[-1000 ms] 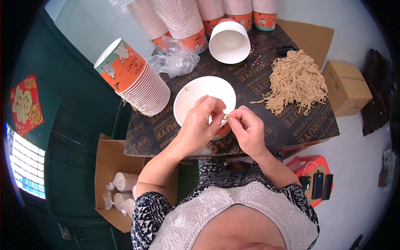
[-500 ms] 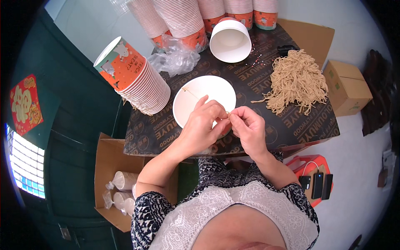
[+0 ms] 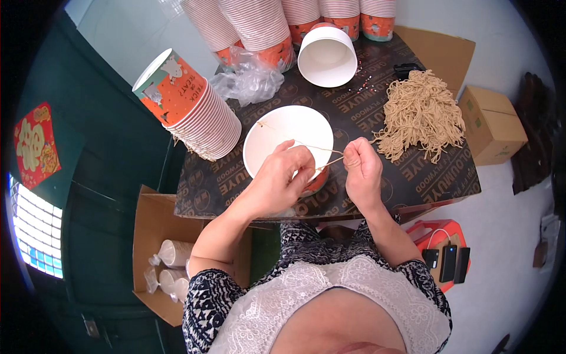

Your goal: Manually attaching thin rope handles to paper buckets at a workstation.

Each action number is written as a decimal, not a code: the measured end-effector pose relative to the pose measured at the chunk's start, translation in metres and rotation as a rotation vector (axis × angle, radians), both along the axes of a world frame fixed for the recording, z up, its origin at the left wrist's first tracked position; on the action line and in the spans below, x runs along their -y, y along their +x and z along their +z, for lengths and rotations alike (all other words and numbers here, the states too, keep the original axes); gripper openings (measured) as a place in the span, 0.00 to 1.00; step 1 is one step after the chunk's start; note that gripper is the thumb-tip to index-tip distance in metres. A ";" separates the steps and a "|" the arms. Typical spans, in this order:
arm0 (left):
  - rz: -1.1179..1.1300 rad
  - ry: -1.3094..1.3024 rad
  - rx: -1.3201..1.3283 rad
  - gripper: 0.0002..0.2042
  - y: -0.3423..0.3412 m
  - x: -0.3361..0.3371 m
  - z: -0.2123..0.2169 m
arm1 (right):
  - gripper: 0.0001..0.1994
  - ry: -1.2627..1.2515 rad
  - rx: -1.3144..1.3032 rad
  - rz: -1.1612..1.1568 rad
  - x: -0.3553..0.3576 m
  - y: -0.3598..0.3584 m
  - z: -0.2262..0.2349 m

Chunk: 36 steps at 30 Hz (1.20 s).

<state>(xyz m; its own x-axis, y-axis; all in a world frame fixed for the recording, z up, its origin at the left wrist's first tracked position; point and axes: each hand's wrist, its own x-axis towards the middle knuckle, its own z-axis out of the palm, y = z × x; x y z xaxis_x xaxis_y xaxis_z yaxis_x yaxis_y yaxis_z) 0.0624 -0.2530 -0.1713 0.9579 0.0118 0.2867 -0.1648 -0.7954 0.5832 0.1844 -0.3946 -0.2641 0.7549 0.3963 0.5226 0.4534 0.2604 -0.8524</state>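
Observation:
A paper bucket [image 3: 277, 141], white inside and orange outside, leans open toward me at the table's near middle. My left hand [image 3: 280, 180] is closed on its right rim, thumb and bent fingers pinching there; the fingertips are partly hidden. To the right of the bucket, my right hand [image 3: 363, 168] is closed in a fist on a tan string [image 3: 331, 151]. Two strands of the string stretch from this fist: one across the bucket's mouth, the other to the rim beside my left fingers. A short tan end shows at the bucket's far left rim.
Left stands a tilted stack of orange buckets [image 3: 188, 112], strings hanging off it. A heap of tan strings [image 3: 421, 118] lies right. Behind are a white-mouthed bucket [image 3: 328, 62], clear plastic [image 3: 250, 79], small beads and more stacks. A carton [image 3: 153, 230] and red stool [image 3: 417, 232] flank me.
My right hand has moved right, away from my left, drawing the string out into two taut strands. My left hand has stayed nearly in place at the rim.

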 end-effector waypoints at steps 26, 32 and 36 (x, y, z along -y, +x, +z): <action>0.683 -0.696 0.749 0.08 -0.073 -0.039 -0.072 | 0.08 -0.167 0.523 0.049 -0.002 -0.032 0.021; 0.435 -1.242 0.539 0.37 -0.091 -0.025 -0.082 | 0.05 0.183 -0.161 0.475 -0.003 -0.048 -0.009; 0.323 -1.292 0.573 0.53 -0.089 -0.004 -0.075 | 0.07 0.233 -0.263 0.625 -0.005 -0.064 -0.024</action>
<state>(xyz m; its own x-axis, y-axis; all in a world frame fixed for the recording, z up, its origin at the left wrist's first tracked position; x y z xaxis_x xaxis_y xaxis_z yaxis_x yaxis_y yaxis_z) -0.0268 -0.2489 -0.2460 0.6233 0.7427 0.2448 -0.5361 0.1779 0.8252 0.1208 -0.3893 -0.2880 0.5360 0.6954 0.4786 -0.0524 0.5932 -0.8033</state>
